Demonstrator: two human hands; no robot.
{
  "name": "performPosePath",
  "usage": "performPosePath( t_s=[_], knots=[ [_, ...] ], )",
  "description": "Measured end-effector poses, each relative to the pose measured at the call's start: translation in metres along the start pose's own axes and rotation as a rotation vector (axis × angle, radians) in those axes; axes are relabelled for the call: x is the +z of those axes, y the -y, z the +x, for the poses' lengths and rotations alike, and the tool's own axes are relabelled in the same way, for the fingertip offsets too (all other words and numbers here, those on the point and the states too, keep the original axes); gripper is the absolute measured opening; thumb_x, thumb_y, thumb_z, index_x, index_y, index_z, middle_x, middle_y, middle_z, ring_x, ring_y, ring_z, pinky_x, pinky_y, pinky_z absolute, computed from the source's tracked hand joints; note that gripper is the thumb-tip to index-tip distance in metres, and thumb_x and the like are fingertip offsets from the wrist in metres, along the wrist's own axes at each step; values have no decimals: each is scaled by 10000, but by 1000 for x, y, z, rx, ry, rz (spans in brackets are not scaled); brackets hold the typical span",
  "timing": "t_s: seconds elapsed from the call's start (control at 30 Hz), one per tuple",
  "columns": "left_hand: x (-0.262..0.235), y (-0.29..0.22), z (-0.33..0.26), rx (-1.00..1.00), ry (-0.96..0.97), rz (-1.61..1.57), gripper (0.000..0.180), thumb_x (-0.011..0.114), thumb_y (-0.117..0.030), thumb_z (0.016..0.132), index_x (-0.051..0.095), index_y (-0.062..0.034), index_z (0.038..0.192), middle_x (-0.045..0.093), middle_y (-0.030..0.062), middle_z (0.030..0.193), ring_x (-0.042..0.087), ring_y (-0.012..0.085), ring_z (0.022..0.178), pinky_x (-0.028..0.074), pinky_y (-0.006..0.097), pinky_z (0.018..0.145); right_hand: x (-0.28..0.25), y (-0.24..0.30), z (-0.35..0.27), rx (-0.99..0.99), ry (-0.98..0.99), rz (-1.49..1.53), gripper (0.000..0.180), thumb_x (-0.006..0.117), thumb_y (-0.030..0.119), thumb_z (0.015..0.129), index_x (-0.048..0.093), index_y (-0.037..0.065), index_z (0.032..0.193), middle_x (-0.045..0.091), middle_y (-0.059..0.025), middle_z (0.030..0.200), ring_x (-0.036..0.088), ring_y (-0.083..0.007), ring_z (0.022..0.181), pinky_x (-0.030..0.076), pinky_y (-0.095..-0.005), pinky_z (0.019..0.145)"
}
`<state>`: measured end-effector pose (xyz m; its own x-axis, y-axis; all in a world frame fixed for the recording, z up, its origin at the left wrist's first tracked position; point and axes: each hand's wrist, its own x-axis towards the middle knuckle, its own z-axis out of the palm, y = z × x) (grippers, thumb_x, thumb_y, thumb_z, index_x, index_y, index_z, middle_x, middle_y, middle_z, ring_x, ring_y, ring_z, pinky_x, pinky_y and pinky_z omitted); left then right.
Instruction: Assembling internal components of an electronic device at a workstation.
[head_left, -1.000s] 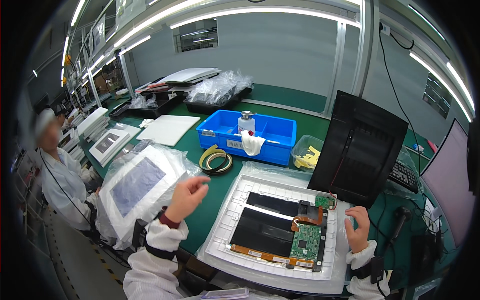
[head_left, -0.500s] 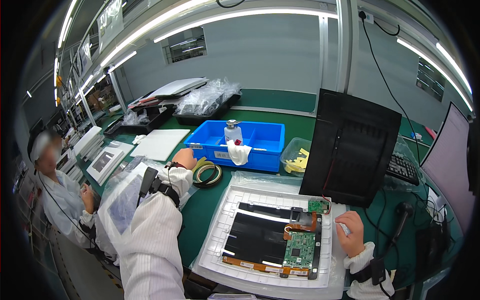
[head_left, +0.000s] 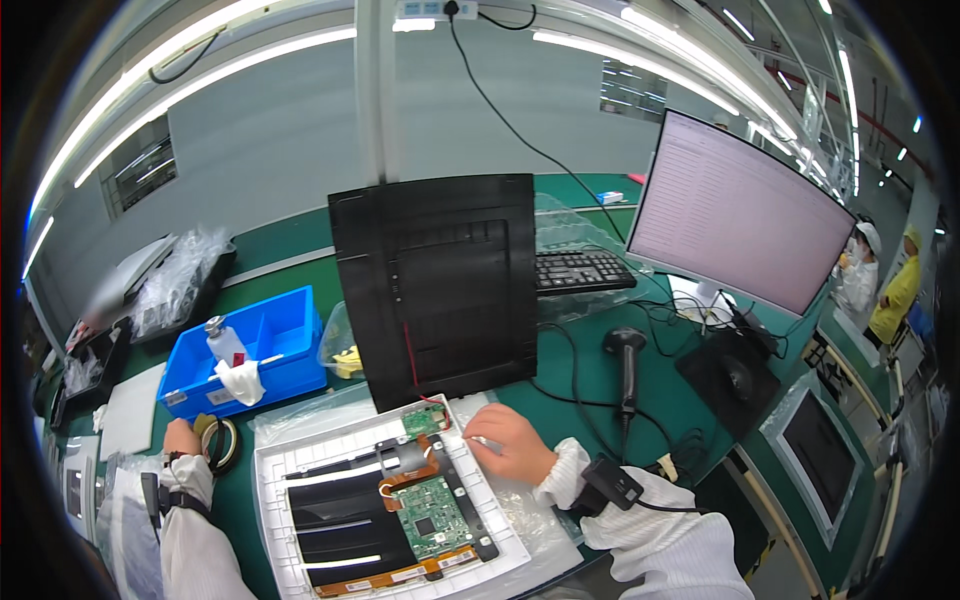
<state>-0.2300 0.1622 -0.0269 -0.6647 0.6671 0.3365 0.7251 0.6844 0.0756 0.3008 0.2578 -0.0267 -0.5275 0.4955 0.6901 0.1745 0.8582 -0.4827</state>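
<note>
The left hand [head_left: 182,437] is touching the tape roll [head_left: 222,441] — finger state unclear; the right hand [head_left: 508,443] is pinching 1 small silvery part [head_left: 478,438] over the white tray [head_left: 300,450].

Electronics assembly workshop, green workbench [head_left: 560,400], circuit board [head_left: 432,512] in tray, barcode scanner [head_left: 626,352], monitor [head_left: 730,212], parts bin [head_left: 270,340]

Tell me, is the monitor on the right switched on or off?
On: the monitor screen glows pale with rows of fine text.
</note>
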Motion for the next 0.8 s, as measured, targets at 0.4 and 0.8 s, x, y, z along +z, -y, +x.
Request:
performPosePath(
  t_s=[0.4,0.8],
  knots=[
    [-49,1,-2,214,-458,-68,167,524,-122,774,615,-17,867,586,186,718,573,331,661,455,392,614,3,-1,0,-35,-16,-7,89,574,19,660,566,13,748,567,-90,758,522,-260,767,425,-334,671],
    [-175,-168,-153,899,-476,-765,363,515,112,623,615,-34,940,502,95,681,492,204,577,382,281,503,-25,38,31,206,81,250,70,574,59,731,579,4,775,574,-81,755,552,-152,667,426,-247,570]
  ],
)
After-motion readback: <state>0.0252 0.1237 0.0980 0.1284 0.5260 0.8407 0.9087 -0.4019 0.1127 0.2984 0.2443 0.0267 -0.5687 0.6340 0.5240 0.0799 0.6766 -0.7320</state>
